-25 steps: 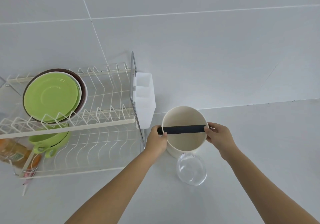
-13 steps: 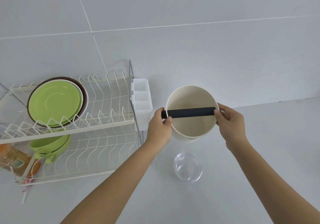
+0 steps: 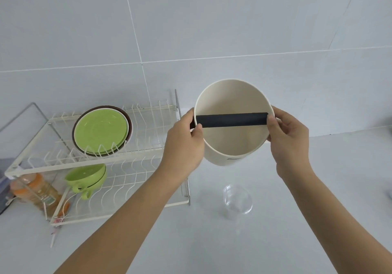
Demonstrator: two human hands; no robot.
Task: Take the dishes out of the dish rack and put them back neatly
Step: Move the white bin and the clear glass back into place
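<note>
Both hands, left hand (image 3: 184, 144) and right hand (image 3: 288, 140), grip the cream pot (image 3: 233, 144) by its rim, raised off the counter (image 3: 318, 220) right of the rack (image 3: 135, 159), above a clear bowl (image 3: 237, 202)

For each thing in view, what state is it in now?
Cream container: held up by left hand and right hand, empty.
Green plates: upright in upper dish rack.
Green cups: lower tier.
Clear glass: on counter, empty.
</note>
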